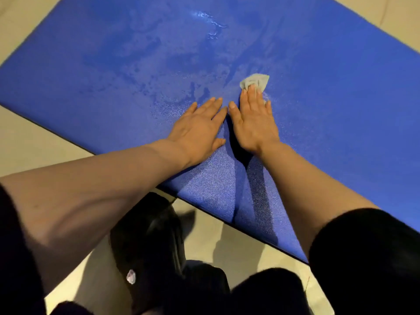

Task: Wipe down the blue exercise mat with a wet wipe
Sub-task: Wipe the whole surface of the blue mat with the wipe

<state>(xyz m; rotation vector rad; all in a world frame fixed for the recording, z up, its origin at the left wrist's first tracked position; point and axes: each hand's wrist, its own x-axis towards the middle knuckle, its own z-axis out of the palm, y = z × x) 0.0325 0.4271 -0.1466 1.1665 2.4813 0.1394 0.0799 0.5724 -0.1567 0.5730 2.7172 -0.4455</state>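
Observation:
The blue exercise mat [318, 110] lies on the floor and fills most of the view, with darker wet streaks and patches across its far half. A crumpled grey-white wet wipe [255, 80] sits near the mat's middle. My right hand [254, 119] lies flat with straight fingers, its fingertips pressing on the wipe's near edge. Just to its left, my left hand [200, 128] rests palm down on the mat with fingers spread, holding nothing. The mat is rucked into a small fold between my wrists.
Beige floor [34, 142] surrounds the mat on the left and along the near edge. Dark clothing and a black slipper [154, 242] with a small pink mark are below my arms, just off the mat's near edge.

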